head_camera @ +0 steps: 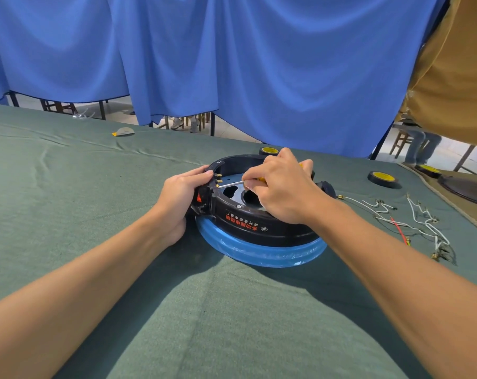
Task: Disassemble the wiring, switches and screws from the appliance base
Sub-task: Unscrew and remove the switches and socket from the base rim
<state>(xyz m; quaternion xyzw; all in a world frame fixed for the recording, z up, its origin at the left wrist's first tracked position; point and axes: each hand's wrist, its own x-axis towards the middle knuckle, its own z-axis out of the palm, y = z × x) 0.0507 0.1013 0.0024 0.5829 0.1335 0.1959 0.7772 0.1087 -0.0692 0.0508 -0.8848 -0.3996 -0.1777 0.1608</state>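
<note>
— How many things are on that tabletop (95, 201)?

— One appliance base (259, 225), a black ring on a blue-wrapped rim, about the middle of the green cloth. One screwdriver (232, 184). Three tape rolls (384, 178), black with yellow cores: one just behind the base, two off to the right.

— And the wiring?

— A loose tangle of white wires (428, 222) lies on the cloth, well to the right of the base, with one red wire (400, 229) among them. The white ones cross too much for me to count.

— What are the hands doing?

— The left hand (181, 198) grips the base at its left edge, fingers curled over the rim, right by the red switch (199, 198). The right hand (281, 187) is over the ring's open middle, pinching the screwdriver, whose yellow handle is mostly hidden by the fingers. The metal shaft points left toward the brass terminals (218, 179) on the inner wall, just beside the left fingertips.

— Any screws showing?

— Two screws (239, 206) that I can make out: one on the near rim below the right hand, one on the far-left rim.
</note>
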